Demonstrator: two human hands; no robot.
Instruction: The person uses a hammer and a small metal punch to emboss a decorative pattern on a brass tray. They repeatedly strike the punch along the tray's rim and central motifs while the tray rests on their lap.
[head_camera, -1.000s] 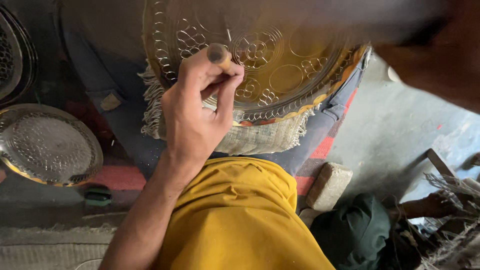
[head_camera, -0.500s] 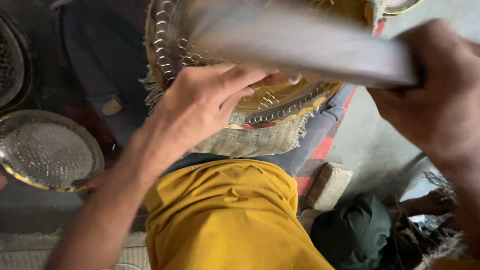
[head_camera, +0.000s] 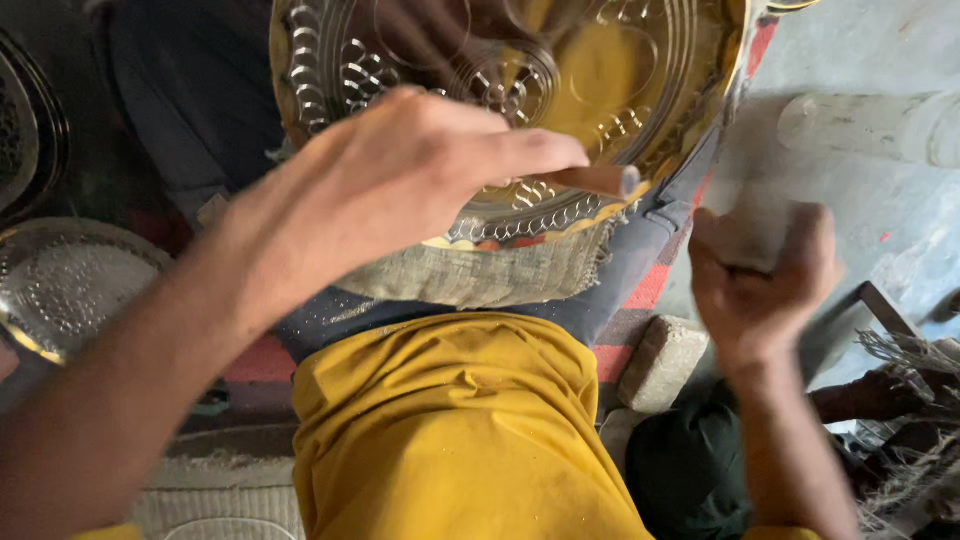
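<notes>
Though motion blurs it, the left hand (head_camera: 400, 190) pinches a punch (head_camera: 595, 180) over the brass tray (head_camera: 330, 60) on the lap, its top cut off. Beside it, the right hand (head_camera: 755, 280) is fisted; its tool is too smeared to identify.

Three embossed metal plates: one brass plate (head_camera: 640, 90), two silvery plates (head_camera: 60, 290) at left. Two hands (head_camera: 400, 190), one punch (head_camera: 590, 180), one stone block (head_camera: 665, 360).
</notes>
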